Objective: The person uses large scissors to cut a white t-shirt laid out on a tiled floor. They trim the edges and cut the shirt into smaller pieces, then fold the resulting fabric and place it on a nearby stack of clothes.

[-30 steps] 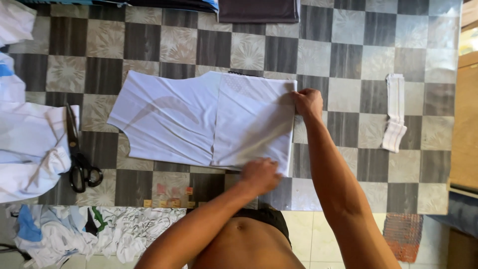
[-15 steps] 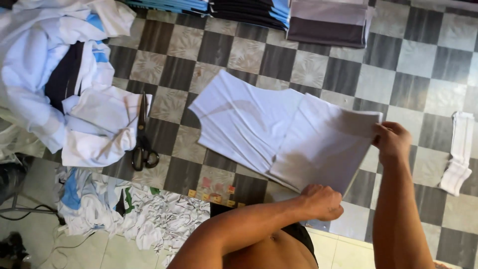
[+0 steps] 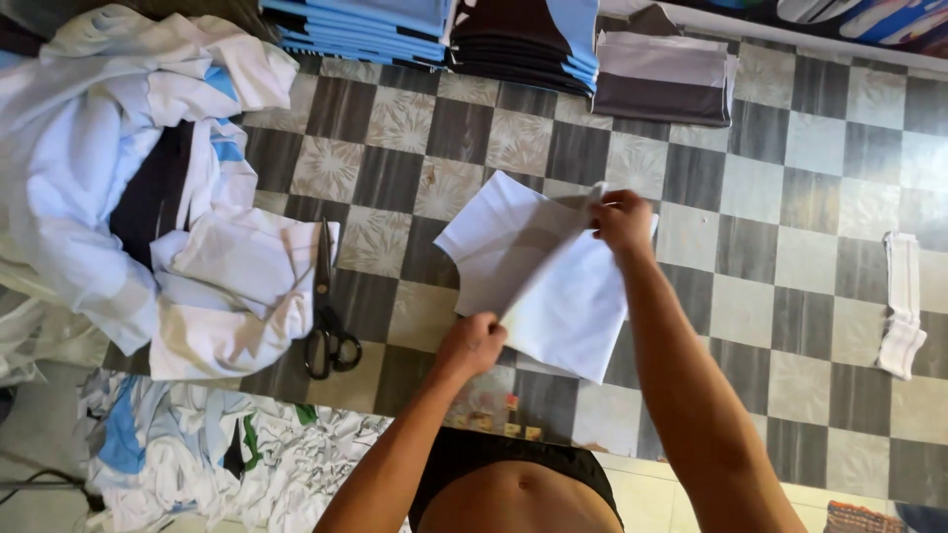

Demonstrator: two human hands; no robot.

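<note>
A white cut garment piece [image 3: 553,271] is folded and lifted off the checkered floor [image 3: 790,257]. My right hand [image 3: 622,219] pinches its far top edge. Its near edge is gripped by my left hand [image 3: 472,345], close to my body. The cloth hangs folded between both hands, with its left corner pointing toward the black scissors [image 3: 326,316] lying on the floor.
A heap of white, blue and dark cloth [image 3: 128,197] lies at the left. Folded stacks of blue, dark and grey fabric [image 3: 513,39] line the far edge. A narrow white strip [image 3: 901,306] lies at the right. Crumpled printed scraps [image 3: 217,454] sit near my left side.
The white piece went from lying flat and spread out to being folded over and raised by both hands. The view has swung left, showing more of the cloth heap.
</note>
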